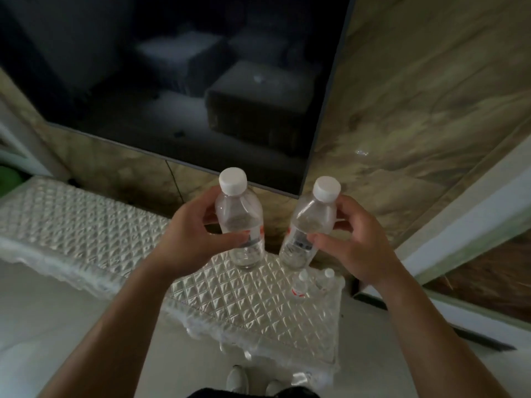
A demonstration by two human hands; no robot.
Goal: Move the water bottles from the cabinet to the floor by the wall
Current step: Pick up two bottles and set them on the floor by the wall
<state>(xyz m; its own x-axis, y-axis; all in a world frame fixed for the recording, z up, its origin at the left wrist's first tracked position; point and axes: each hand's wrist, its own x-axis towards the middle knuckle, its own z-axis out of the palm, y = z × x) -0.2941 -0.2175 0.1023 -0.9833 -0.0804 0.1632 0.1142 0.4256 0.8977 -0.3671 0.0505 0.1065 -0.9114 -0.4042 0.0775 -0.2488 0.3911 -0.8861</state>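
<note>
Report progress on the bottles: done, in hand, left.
Done: no bottle shows on the floor by the wall. In hand: the left hand grips one bottle, the right hand a second bottle, both lifted above the cabinet. Left: two more bottles seem to stand at the cabinet's right end; all four need setting down.

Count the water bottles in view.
4: one bottle in the left hand, another in the right hand, two standing on the cabinet near its right end. Others may be hidden behind them.
</note>
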